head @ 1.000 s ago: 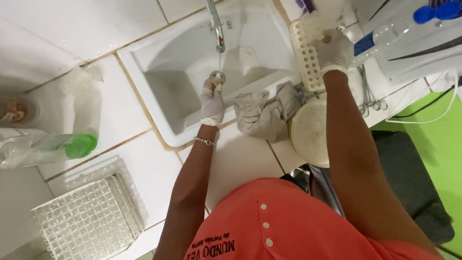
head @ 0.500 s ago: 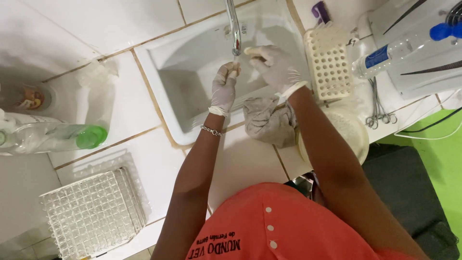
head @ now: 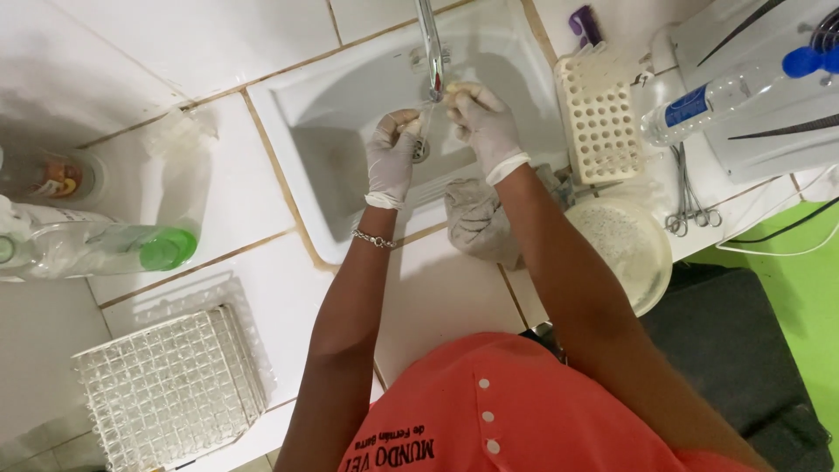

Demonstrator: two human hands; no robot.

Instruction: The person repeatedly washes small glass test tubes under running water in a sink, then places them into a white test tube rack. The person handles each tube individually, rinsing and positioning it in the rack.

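Observation:
Both my hands wear white gloves and meet under the metal tap (head: 430, 48) over the white sink (head: 341, 105). My left hand (head: 391, 156) has its fingers closed around the lower end of a small clear tube (head: 427, 112). My right hand (head: 482, 122) pinches the tube's upper end just below the spout. The tube is thin and largely hidden by my fingers. A bracelet sits on my left wrist.
A white rack full of holes (head: 599, 118) stands right of the sink, with a grey cloth (head: 476, 218) and a round white bowl (head: 627, 249) nearer me. Metal forceps (head: 686, 197) and a blue-capped bottle (head: 725, 96) lie further right. A green-capped bottle (head: 105, 249) and a clear grid rack (head: 166, 385) are on the left.
My right hand has left the white rack and come across to the tap, joining my left hand. My left hand has stayed under the spout.

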